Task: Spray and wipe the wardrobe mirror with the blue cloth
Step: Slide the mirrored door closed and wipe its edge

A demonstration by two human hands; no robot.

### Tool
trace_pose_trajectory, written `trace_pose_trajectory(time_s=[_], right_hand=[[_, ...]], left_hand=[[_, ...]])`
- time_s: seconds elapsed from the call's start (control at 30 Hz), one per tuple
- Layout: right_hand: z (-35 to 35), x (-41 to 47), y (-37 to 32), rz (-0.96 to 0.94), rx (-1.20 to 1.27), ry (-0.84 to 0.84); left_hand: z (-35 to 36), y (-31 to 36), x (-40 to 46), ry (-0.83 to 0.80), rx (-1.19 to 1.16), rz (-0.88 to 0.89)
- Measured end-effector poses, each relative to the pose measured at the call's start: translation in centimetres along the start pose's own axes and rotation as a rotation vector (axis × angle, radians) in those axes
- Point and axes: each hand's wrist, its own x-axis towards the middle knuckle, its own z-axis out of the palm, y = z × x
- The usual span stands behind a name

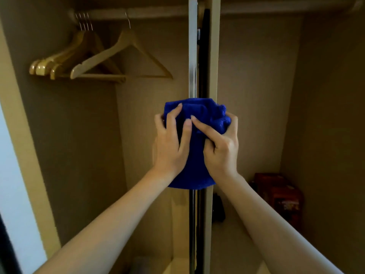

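A blue cloth (194,165) is bunched between both hands at the middle of the view, in front of the wardrobe's vertical divider (212,66). My left hand (171,143) grips its left side with fingers curled over the fabric. My right hand (221,149) grips its right side, index finger laid across the front. A narrow shiny strip (192,76), perhaps the mirror door's edge, runs up the divider. No spray bottle is in view, and the mirror face is not visible.
Several wooden hangers (94,60) hang on a rail (138,13) in the open left compartment. A red box (282,196) and a dark object (218,208) sit low in the right compartment. A pale bright surface (11,175) lies at the far left.
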Motion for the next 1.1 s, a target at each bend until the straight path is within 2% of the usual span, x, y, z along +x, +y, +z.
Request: trace_pose_trajectory(time_s=[0.13, 0.27, 0.47, 0.7, 0.87, 1.1], right_hand=[[-0.3, -1.7, -1.3, 0.126, 0.069, -0.016], [-0.5, 1.2, -2.5, 0.242, 0.136, -0.026], [0.3, 0.3, -1.1, 0.194, 0.058, -0.118], [0.9, -8.6, 0.1, 0.247, 0.076, -0.213], [-0.2, -14.6, 0.6, 0.260, 0.042, -0.367], [0.2, -11.2, 0.0, 0.255, 0.035, -0.279]], left_hand=[[-0.2, -0.6, -1.4, -0.082, 0.157, 0.060], [-0.7, 0.5, 1.2, -0.054, 0.189, 0.053], [0.5, 0.4, 0.2, -0.020, 0.255, -0.002], [1.5, -2.0, -8.3, -0.131, 0.253, -0.096], [2.0, -3.3, -14.7, -0.202, 0.239, -0.148], [1.2, -2.4, -11.3, -0.159, 0.271, -0.127]])
